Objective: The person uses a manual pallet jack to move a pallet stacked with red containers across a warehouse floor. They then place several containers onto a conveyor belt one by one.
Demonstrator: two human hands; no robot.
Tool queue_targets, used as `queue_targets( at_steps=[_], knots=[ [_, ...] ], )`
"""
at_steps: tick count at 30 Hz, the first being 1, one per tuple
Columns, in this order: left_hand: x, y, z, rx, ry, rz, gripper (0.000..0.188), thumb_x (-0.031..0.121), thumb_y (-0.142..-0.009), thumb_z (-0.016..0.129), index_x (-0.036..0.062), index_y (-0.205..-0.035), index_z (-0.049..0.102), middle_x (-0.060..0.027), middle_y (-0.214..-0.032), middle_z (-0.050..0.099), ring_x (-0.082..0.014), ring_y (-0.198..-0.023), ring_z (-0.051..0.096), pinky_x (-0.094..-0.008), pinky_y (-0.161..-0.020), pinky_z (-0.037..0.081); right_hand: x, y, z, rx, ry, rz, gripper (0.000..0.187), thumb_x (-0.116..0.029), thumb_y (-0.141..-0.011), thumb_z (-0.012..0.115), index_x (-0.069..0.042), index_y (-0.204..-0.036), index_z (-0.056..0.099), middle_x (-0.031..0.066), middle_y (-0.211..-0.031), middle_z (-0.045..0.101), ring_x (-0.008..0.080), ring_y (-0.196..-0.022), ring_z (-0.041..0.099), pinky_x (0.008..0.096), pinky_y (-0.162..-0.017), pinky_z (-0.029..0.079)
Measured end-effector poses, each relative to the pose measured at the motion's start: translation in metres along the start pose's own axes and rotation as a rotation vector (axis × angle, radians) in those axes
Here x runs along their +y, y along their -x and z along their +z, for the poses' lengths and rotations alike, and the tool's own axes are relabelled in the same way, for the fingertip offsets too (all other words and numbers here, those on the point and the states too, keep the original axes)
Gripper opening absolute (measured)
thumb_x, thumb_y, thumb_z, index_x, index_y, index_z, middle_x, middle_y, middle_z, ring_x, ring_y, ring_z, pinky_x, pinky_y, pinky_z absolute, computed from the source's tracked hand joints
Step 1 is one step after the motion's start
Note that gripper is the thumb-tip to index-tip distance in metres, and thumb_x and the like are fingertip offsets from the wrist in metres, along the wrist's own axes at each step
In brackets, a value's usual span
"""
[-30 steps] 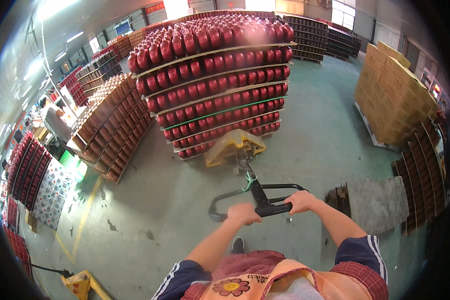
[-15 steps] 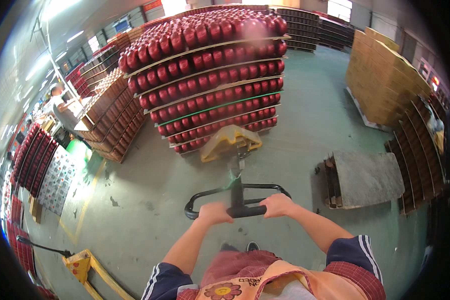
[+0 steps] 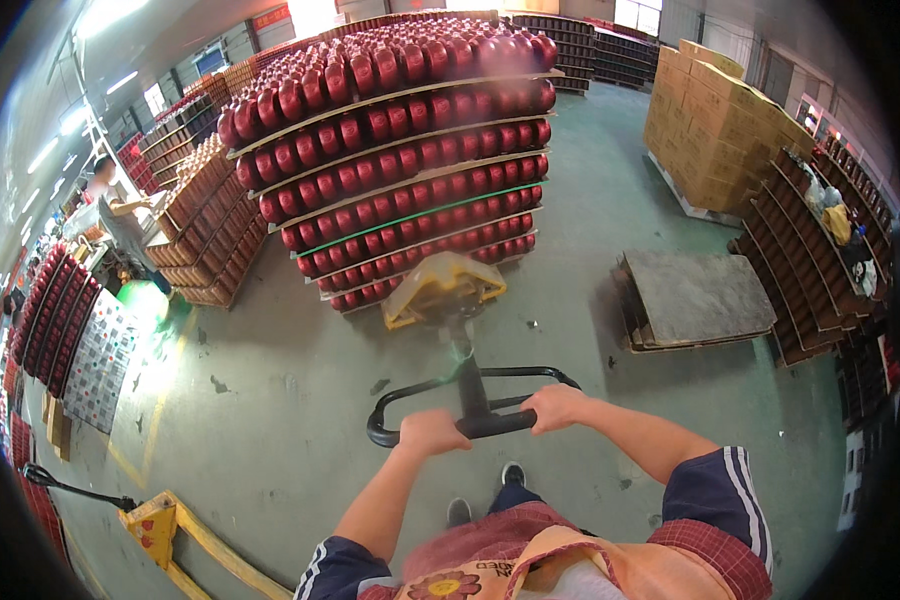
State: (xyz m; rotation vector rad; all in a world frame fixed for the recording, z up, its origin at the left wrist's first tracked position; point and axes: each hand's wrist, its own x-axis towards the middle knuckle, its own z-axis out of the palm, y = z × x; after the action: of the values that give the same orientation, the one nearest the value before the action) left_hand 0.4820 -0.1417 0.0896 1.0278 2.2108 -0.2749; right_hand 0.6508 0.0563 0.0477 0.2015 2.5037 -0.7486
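Both hands grip the black loop handle [image 3: 500, 425] of a yellow pallet jack [image 3: 445, 278]. My left hand [image 3: 432, 432] is closed around the near bar, left of the handle's shaft. To the right of the shaft, my right hand [image 3: 558, 408] is wrapped round the same bar. The handle leans toward me. Just beyond the jack rises a tall stack of shiny dark red bottles [image 3: 400, 155], layered with thin flat sheets between them. The jack's forks are hidden from view beneath the load.
A second yellow pallet jack [image 3: 152, 530] stands at lower left. At right are a low grey-topped stack [image 3: 705, 300], a pallet of cardboard boxes [image 3: 715, 135] and brown layered stacks [image 3: 790, 250]. A person [image 3: 120, 215] stands at far left beside a stack of copper-coloured bottles [image 3: 205, 240].
The boxes and grey-topped stack have shifted left and upward in view, and the red stack slightly left. My feet have moved farther apart. Both hands keep their hold on the handle.
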Motion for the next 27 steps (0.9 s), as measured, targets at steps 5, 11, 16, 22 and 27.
queue_targets(
  at_steps=[5,11,16,22,27],
  knots=[
    [-0.029,0.017,0.002,0.022,-0.014,0.017,0.052,0.051,-0.065,0.072,0.0154,-0.103,0.075,-0.0096,-0.094,0.074,-0.0289,-0.094,0.071,-0.0398,-0.081,0.055,-0.024,-0.014,0.011,0.022,-0.010,-0.057,0.042,-0.033,-0.072,0.068,-0.010,-0.107,0.068,0.0170,-0.096,0.070,0.0366,-0.094,0.066,0.0479,-0.081,0.053],
    [-0.047,-0.001,0.036,0.040,-0.012,0.025,0.047,0.052,-0.061,0.073,0.0230,-0.097,0.078,-0.0086,-0.085,0.073,-0.0284,-0.085,0.070,-0.0419,-0.073,0.055,-0.017,-0.031,0.034,0.044,0.040,-0.141,0.051,-0.040,-0.074,0.065,-0.007,-0.113,0.067,0.0217,-0.096,0.070,0.0402,-0.092,0.066,0.0483,-0.082,0.053],
    [0.000,-0.007,0.048,0.077,-0.013,-0.085,0.043,0.048,-0.061,0.074,0.0174,-0.091,0.076,-0.0103,-0.084,0.072,-0.0312,-0.084,0.069,-0.0428,-0.074,0.055,0.021,-0.009,0.035,0.136,-0.008,-0.234,0.039,-0.037,-0.073,0.065,-0.005,-0.097,0.069,0.0205,-0.092,0.070,0.0380,-0.090,0.067,0.0478,-0.080,0.053],
    [0.046,-0.025,0.030,0.065,-0.032,-0.143,0.042,0.048,-0.057,0.073,0.0181,-0.087,0.075,-0.0106,-0.078,0.070,-0.0315,-0.077,0.068,-0.0431,-0.069,0.053,0.071,0.001,0.012,0.134,-0.070,-0.300,0.039,-0.036,-0.072,0.066,-0.006,-0.096,0.071,0.0190,-0.090,0.071,0.0383,-0.088,0.068,0.0482,-0.079,0.054],
    [0.068,-0.030,0.024,0.151,-0.011,-0.156,0.043,0.047,-0.057,0.075,0.0191,-0.089,0.077,-0.0093,-0.081,0.072,-0.0302,-0.081,0.070,-0.0412,-0.073,0.055,0.098,0.001,0.001,0.124,-0.065,-0.333,0.039,-0.036,-0.072,0.068,-0.006,-0.096,0.071,0.0190,-0.088,0.071,0.0390,-0.087,0.068,0.0485,-0.078,0.054]
  ],
)
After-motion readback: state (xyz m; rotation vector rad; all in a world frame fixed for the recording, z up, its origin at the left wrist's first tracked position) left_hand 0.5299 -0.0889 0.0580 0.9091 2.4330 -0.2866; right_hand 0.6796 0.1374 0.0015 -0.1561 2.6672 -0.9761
